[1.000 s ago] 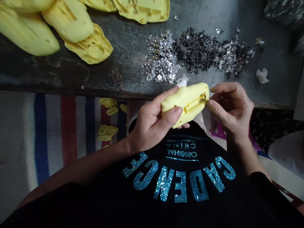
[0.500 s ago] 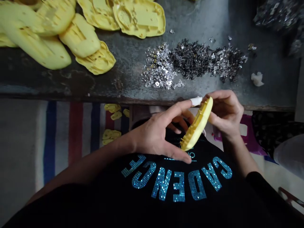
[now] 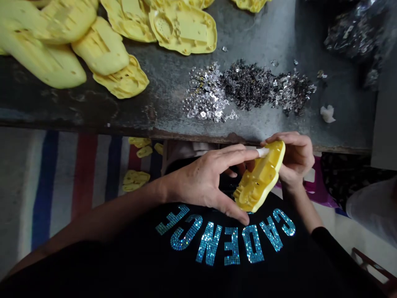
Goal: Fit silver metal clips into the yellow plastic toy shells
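At about 2 o'clock in the view, a clear plastic bag (image 3: 350,35) bulges with small shiny metal pieces. The other metal parts lie loose on the dark table (image 3: 167,82): a bright silver heap (image 3: 207,93) near 12, a darker heap (image 3: 248,85) between 1 and 2, and a mixed heap (image 3: 291,93) at 2, the three running together in a row. A white scrap (image 3: 328,114) sits between 2 and 3. Yellow shells (image 3: 102,45) overlap from 10 to 11 o'clock, some with their hollow, ribbed side up.

The yellow shell (image 3: 262,178) in hand is between 3 and 4 o'clock, just off the table's near edge and in front of the black shirt. It is tilted, its ends pointing to 1 and 7, its hollow side turned toward the left hand (image 3: 207,178). That hand reaches in from 9 o'clock, open, the index finger stretched along to the shell's upper end with white tape (image 3: 263,152) on its tip, the thumb low, pointing to 4. The right hand (image 3: 296,157) is bent around the shell's upper end from the 3 o'clock side, gripping it between thumb and fingers; the fingertips are partly hidden.

Beyond the table edge, smaller yellow pieces (image 3: 135,180) lie toward 8 on a striped sheet (image 3: 89,165).
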Available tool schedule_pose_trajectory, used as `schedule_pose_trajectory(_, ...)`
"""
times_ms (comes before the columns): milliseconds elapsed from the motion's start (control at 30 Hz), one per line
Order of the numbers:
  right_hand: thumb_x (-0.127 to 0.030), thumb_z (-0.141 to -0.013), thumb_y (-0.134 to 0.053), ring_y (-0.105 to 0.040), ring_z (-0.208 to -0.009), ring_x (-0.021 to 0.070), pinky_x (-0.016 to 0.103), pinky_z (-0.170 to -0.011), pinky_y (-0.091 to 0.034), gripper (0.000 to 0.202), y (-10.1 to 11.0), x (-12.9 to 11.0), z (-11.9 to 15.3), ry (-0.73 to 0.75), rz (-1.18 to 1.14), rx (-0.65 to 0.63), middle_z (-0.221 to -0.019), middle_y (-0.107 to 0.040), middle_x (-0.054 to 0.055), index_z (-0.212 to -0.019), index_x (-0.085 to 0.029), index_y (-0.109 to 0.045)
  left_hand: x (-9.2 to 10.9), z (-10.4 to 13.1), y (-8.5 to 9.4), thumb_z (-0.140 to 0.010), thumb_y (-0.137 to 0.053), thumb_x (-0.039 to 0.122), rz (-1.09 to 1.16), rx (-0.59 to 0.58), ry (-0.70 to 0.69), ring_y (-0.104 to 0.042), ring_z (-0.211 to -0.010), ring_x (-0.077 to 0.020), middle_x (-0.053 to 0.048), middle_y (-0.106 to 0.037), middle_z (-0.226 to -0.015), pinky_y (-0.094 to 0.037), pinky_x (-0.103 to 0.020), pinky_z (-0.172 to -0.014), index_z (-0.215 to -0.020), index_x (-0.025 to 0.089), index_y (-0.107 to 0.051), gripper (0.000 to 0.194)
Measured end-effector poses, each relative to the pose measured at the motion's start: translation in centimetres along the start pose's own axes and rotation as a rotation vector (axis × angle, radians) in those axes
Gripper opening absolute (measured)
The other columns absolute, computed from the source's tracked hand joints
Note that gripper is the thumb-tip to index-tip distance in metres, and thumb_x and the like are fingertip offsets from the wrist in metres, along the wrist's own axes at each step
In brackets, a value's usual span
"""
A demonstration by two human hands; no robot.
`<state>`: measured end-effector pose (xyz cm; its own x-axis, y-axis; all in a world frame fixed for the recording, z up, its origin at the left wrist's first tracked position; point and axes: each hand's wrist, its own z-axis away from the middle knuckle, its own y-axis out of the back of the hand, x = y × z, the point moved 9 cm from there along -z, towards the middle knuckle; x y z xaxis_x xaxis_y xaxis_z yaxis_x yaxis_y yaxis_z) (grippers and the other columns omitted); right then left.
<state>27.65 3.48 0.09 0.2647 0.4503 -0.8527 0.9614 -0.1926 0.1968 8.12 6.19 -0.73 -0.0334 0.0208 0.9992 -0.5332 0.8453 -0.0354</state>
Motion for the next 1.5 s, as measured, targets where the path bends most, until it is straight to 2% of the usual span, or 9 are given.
schedule_pose_trajectory(167, -0.043, -0.094, -0.095, -0.078, -0.085, 0.0192, 0.033, -0.074, -0.068, 0.039, -0.2, 1.5, 0.9, -0.244, -0.042, 0.142, -0.104, -0.078, 0.000, -0.120, -0.032, -0.068, 1.1, 1.4, 3.1, -0.100, -0.090, 0.042, 0.073, 0.422, -0.066, -0.084, -0.109, -0.0265, -0.008, -0.085, -0.126, -0.072, -0.037, -0.092, -0.145, 0.029, -0.080, 0.048)
schedule_pose_trajectory(267, -0.045, -0.089, -0.100, -0.078, -0.081, 0.0158, 0.027, -0.072, -0.065, 0.045, -2.3, 2.1, 0.3, -0.415, -0.139, -0.094, -0.098, -0.079, -0.003, -0.116, -0.029, -0.069, 1.6, 3.3, 6.0, -0.111, -0.075, 0.044, -0.006, 0.749, -0.059, -0.074, -0.072, -0.0157, 0.000, -0.079, -0.093, -0.061, -0.026, -0.065, -0.123, 0.027, -0.076, 0.021)
schedule_pose_trajectory(400, -0.046, -0.083, -0.105, -0.079, -0.096, 0.0177, 0.031, -0.084, -0.067, 0.061, -3.9, 0.7, -2.3, -0.433, -0.193, -0.308, -0.118, -0.084, 0.002, -0.131, -0.028, -0.074, 1.3, 2.3, 6.3, -0.107, -0.080, 0.048, -0.060, 0.557, 0.053, -0.058, -0.061, -0.0135, 0.002, -0.066, -0.077, -0.047, -0.026, -0.055, -0.104, 0.024, -0.071, 0.025)
schedule_pose_trajectory(500, -0.042, -0.083, -0.106, -0.074, -0.082, 0.0147, 0.028, -0.074, -0.063, 0.049, -7.2, 0.1, -2.4, -0.527, -0.311, -0.512, -0.097, -0.080, -0.002, -0.116, -0.025, -0.076, 0.8, 2.0, 5.8, -0.103, -0.084, 0.046, 0.000, 0.444, 0.076, -0.058, -0.063, -0.0124, 0.003, -0.068, -0.080, -0.046, -0.024, -0.056, -0.108, 0.024, -0.070, 0.026)
schedule_pose_trajectory(733, -0.054, -0.083, -0.103, -0.069, -0.062, 0.0123, 0.022, -0.049, -0.051, 0.048, -9.6, 2.8, 1.5, -0.818, -0.649, -0.242, -0.077, -0.075, -0.006, -0.102, -0.027, -0.068, -2.0, 5.3, 4.3, -0.095, -0.092, 0.049, 0.152, 0.498, 0.089, -0.083, -0.119, -0.0315, -0.014, -0.082, -0.143, -0.071, -0.037, -0.097, -0.164, 0.025, -0.059, 0.080)
schedule_pose_trajectory(833, -0.049, -0.092, -0.097, -0.080, -0.078, 0.0175, 0.028, -0.061, -0.060, 0.036, -8.5, 2.0, 0.8, -0.684, -0.433, -0.453, -0.096, -0.085, 0.001, -0.112, -0.026, -0.077, -3.0, 7.1, 5.0, -0.101, -0.083, 0.045, 0.189, 0.640, 0.152, -0.082, -0.124, -0.0321, -0.014, -0.078, -0.154, -0.073, -0.034, -0.093, -0.164, 0.024, -0.065, 0.069)
schedule_pose_trajectory(1000, -0.028, -0.105, -0.079, -0.075, -0.095, 0.0245, 0.043, -0.088, -0.059, 0.006, -3.0, 1.7, -5.1, -0.131, 0.491, -0.265, -0.101, -0.082, 0.004, -0.104, -0.028, -0.084, -2.9, 7.9, 6.5, -0.105, -0.073, 0.038, 0.375, 0.798, 0.216, -0.071, -0.062, -0.0125, -0.015, -0.082, -0.144, -0.045, -0.016, -0.036, -0.166, 0.027, -0.065, 0.063)
schedule_pose_trajectory(1267, -0.035, -0.111, -0.070, -0.070, -0.100, 0.0298, 0.048, -0.092, -0.055, 0.013, -6.4, 4.4, -6.6, 0.019, 0.773, -0.380, -0.104, -0.077, 0.006, -0.108, -0.030, -0.082, -2.9, 7.9, 6.8, -0.108, -0.072, 0.042, 0.339, 0.780, 0.230, -0.073, -0.064, -0.0138, -0.018, -0.080, -0.150, -0.045, -0.017, -0.038, -0.172, 0.026, -0.060, 0.066)
schedule_pose_trajectory(1500, -0.028, -0.112, -0.064, -0.069, -0.089, 0.0245, 0.039, -0.078, -0.052, 0.014, -5.2, 2.5, -5.9, 0.037, 0.760, -0.419, -0.098, -0.076, 0.005, -0.103, -0.028, -0.075, -3.0, 7.1, 6.4, -0.108, -0.073, 0.041, 0.362, 0.765, 0.207, -0.087, -0.102, -0.0301, -0.017, -0.081, -0.151, -0.070, -0.029, -0.067, -0.170, 0.024, -0.063, 0.065)
